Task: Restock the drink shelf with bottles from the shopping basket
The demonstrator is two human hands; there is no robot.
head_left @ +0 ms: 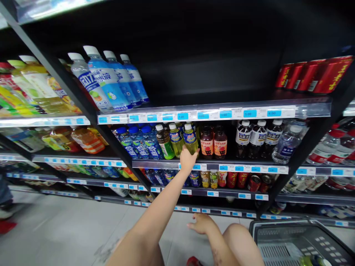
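My left hand [188, 159] reaches out to the middle shelf. Its fingers and thumb are around the lower part of a bottle of yellow drink [190, 136] with a white cap and a blue-and-yellow label. A matching yellow bottle [175, 138] stands just to the left, followed by a green-labelled bottle [165, 142]. To the right are two dark bottles with orange labels [213, 144]. Lower down, in front of the bottom shelves, my right hand [202, 224] hangs over the floor near my knee. It holds nothing, and its fingers are apart.
A grey shopping basket [280, 223] with bottles inside stands at the lower right. Blue-capped bottles [149, 142] and dark tea bottles [259, 136] share the middle shelf. Above are large blue bottles [104, 81] and red cans [314, 77]. Another person's leg [4, 190] shows at far left.
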